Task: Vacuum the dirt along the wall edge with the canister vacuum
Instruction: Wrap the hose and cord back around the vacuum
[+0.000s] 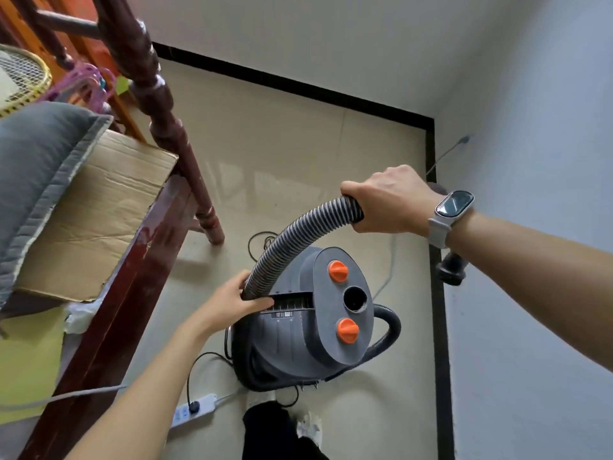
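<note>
A grey canister vacuum (pixel 298 330) with two orange knobs and an open round port stands on the beige floor near the wall. Its ribbed grey hose (pixel 292 237) arcs above it. My right hand (pixel 388 200), with a watch on the wrist, grips the upper part of the hose. The hose's black end fitting (pixel 451 269) sticks out below my right forearm, beside the wall. My left hand (pixel 232 303) holds the hose's lower end against the vacuum's body.
A black baseboard (pixel 439 327) runs along the white wall on the right and across the back. A dark red wooden bed frame (pixel 132 277) with cardboard and a grey cushion fills the left. A white power strip (pixel 194 410) and cords lie on the floor.
</note>
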